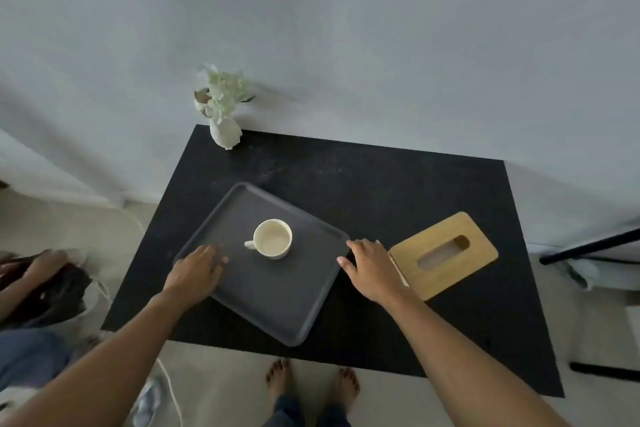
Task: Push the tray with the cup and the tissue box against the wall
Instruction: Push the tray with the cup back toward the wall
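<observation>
A dark grey tray point(277, 298) lies turned at an angle on the black table point(398, 191). A cream cup point(273, 238) stands upright on the tray, handle to the left. To the right of the tray, off it, lies the tissue box point(445, 253) with a wooden lid and an oval slot. My left hand point(197, 272) rests flat on the tray's left edge, fingers spread. My right hand point(369, 265) sits at the tray's right corner, fingers touching the rim, between tray and tissue box. Neither hand holds anything.
A white vase with pale flowers point(225, 107) stands at the table's far left corner against the grey wall point(346, 45). Another person's hand and a bag point(48, 284) are at the left. Black metal bars point(588, 248) stand at the right. My bare feet point(311, 381) are below the table's near edge.
</observation>
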